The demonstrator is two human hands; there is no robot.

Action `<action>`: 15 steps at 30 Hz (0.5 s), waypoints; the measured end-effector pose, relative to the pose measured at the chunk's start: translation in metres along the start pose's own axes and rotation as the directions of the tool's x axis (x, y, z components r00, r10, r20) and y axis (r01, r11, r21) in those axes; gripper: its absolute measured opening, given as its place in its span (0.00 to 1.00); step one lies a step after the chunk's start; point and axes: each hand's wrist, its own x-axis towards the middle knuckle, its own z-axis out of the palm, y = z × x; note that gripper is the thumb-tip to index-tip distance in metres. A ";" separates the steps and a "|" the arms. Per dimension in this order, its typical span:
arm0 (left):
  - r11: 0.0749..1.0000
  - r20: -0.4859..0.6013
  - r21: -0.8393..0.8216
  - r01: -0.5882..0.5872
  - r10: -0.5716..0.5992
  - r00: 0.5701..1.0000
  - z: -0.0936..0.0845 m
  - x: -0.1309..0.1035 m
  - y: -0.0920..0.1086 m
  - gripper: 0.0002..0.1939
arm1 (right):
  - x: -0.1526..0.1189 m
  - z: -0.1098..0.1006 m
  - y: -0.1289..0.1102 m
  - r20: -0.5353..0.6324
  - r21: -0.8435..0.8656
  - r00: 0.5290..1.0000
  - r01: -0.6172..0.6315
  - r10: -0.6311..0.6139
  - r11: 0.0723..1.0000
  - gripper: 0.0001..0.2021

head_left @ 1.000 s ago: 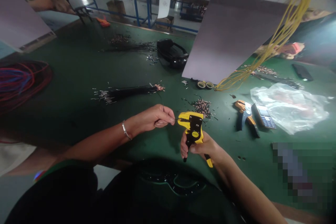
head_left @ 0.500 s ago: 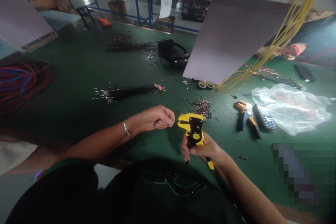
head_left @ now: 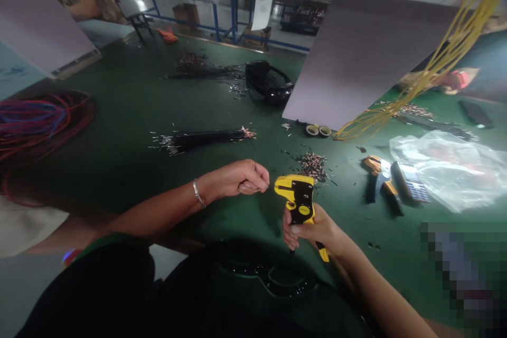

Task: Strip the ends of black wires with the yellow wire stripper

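My left hand [head_left: 249,177] is closed in a pinch, knuckles up, on a thin black wire [head_left: 255,153]. A short length of it shows above the fingers; the pinched end is too small to make out. Wrapped around the handles of a yellow and black wire stripper [head_left: 301,195] is my right hand [head_left: 312,227]. The stripper's jaws point left, a small gap away from my left fingertips. Behind my left hand lies a bundle of black wires [head_left: 204,139] with bared ends. A pile of short cut bits [head_left: 312,165] sits just beyond the stripper.
To the right are an orange and dark hand tool [head_left: 382,177], a keypad phone [head_left: 412,182] and a clear plastic bag [head_left: 455,169]. Yellow wires [head_left: 420,84] hang past a grey panel [head_left: 356,58]. Red and blue wire coils [head_left: 39,116] lie left; a black headset [head_left: 269,82] stands behind.
The view has shifted slightly, so everything sits a little further right in the picture. Both hands keep nearly the same pose, with the stripper still a short way from my left fingertips.
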 end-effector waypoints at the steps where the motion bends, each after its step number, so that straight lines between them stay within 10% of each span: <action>1: 1.000 -0.007 0.006 -0.003 0.003 1.000 0.000 0.000 0.000 0.03 | 0.000 0.001 0.000 -0.003 -0.001 1.000 0.000 0.000 1.000 0.10; 15: 0.987 -0.178 -0.017 -0.158 0.153 0.972 0.002 0.002 0.003 0.01 | -0.001 0.004 0.003 -0.199 -0.221 0.980 -0.028 -0.017 0.975 0.14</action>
